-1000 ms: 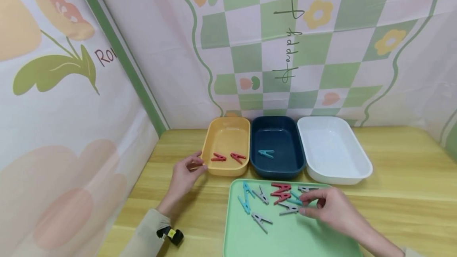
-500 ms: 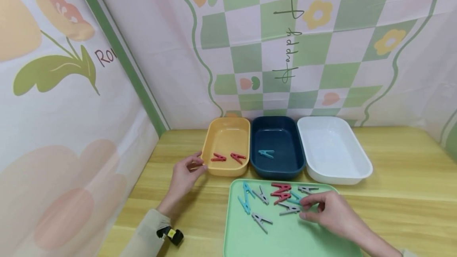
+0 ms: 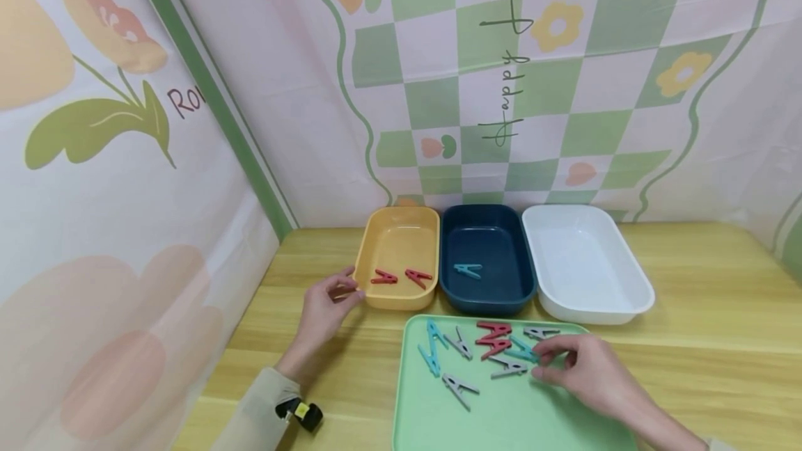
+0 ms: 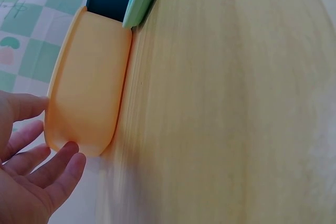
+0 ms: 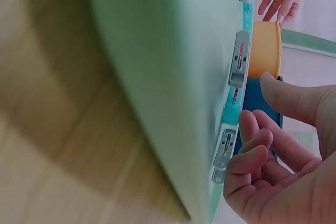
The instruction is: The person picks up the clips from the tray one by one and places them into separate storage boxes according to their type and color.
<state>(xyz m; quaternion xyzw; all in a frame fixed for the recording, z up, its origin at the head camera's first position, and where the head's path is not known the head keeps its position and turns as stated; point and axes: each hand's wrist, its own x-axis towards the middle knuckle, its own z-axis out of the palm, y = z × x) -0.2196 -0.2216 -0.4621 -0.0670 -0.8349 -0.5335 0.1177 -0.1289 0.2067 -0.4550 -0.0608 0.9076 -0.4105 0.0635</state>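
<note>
Head view, lower centre of frame: the green tray (image 3: pixel 501 416) holds a scatter of clothes pegs near its far edge. The right hand (image 3: pixel 585 371) lies over the tray's right part, fingers loosely curled, fingertips (image 3: pixel 544 362) just at a teal peg (image 3: pixel 520 352) and a grey peg (image 3: pixel 509 367). Whether they actually pinch either peg, cannot tell; the wrist view shows the curled fingers (image 5: pixel 252 153) close beside a grey peg (image 5: pixel 224 150) on the tray edge, with a narrow gap between thumb and fingers.

Other pegs on the tray: two red ones (image 3: pixel 493 338) at the middle of the far edge, a grey one (image 3: pixel 540 331) to their right, a grey one (image 3: pixel 459 344) and two blue ones (image 3: pixel 431 348) to the left, one more grey (image 3: pixel 459 388) lower left.

Left of centre: the left hand (image 3: pixel 322 308) rests on the wooden table (image 3: pixel 708 339), fingers relaxed and slightly spread, fingertips touching the near left corner of the yellow bin (image 3: pixel 401 239). The bin holds two red pegs (image 3: pixel 401 276).

Behind the tray, in a row: yellow bin, dark blue bin (image 3: pixel 485 232) with one teal peg (image 3: pixel 467 270), white bin (image 3: pixel 585 263).
</note>
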